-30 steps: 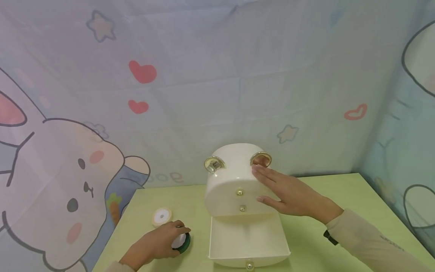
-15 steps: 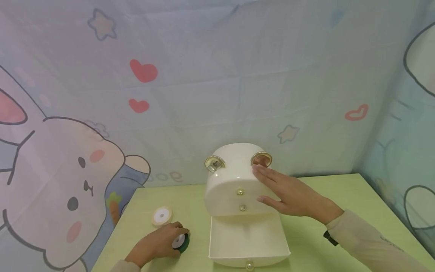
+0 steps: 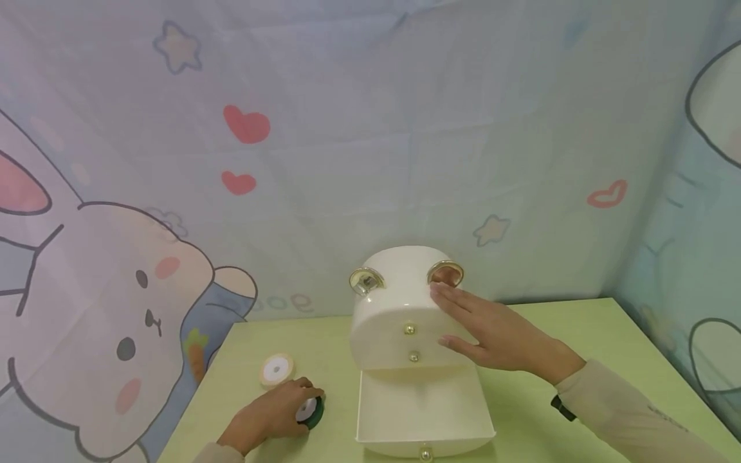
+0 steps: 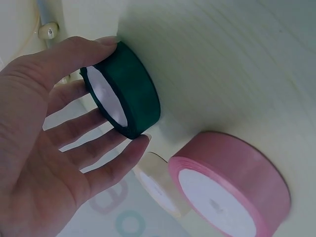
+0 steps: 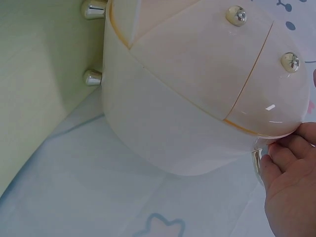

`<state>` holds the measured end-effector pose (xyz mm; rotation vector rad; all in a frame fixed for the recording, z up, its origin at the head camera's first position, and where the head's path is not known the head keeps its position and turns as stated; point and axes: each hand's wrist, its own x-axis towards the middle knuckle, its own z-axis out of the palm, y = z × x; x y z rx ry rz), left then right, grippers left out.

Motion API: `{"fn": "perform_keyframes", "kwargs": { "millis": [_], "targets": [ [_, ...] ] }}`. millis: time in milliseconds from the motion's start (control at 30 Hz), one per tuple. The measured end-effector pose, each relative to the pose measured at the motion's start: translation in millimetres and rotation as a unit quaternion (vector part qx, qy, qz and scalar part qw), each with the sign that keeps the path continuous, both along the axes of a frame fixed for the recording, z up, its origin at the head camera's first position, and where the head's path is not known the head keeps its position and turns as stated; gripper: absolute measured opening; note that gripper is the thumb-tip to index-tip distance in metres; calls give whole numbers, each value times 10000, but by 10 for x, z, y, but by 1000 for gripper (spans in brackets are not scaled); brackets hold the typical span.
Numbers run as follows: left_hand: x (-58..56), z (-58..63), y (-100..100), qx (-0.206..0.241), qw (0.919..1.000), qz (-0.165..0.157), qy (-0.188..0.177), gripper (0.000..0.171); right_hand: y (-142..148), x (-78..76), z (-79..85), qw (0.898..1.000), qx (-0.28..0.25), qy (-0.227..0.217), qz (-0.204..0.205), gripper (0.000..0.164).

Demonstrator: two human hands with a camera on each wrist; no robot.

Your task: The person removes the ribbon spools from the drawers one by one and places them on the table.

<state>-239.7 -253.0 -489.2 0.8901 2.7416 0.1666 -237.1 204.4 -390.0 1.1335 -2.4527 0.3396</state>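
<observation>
My left hand [image 3: 274, 415] is at the left front of the table, its thumb and fingers gripping a roll of dark green ribbon [image 4: 136, 89] by its edge. Beside it in the left wrist view lie a roll of pink ribbon [image 4: 237, 170] and a cream ribbon roll [image 4: 159, 187]. In the head view the cream roll [image 3: 276, 369] shows just beyond the hand. My right hand [image 3: 498, 328] rests with straight fingers on the upper right of a rounded white drawer box [image 3: 399, 308]. The box's bottom drawer [image 3: 422, 402] is pulled out, and nothing shows inside it.
Two gold-rimmed, ear-like rounds [image 3: 367, 280] stick up from the box top. Small gold knobs [image 3: 410, 328] mark its upper drawers. A cartoon-printed cloth [image 3: 347, 128] hangs behind and beside the pale green table [image 3: 556, 334].
My left wrist has shifted slightly to the right, the fingers still on the green ribbon roll. My right hand and the box look the same.
</observation>
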Motion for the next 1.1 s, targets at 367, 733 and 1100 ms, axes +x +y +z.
{"fn": "perform_keyframes", "kwargs": {
  "millis": [367, 733, 1100],
  "targets": [
    [41, 46, 16, 47, 9999, 125, 8, 61, -4, -7, 1, 10000, 3, -23, 0, 79],
    [84, 152, 99, -377, 9985, 66, 390, 65, -8, 2, -12, 10000, -27, 46, 13, 77],
    [297, 388, 292, -291, 9926, -502, 1067, 53, -6, 5, -7, 10000, -29, -62, 6, 78]
  ]
}}
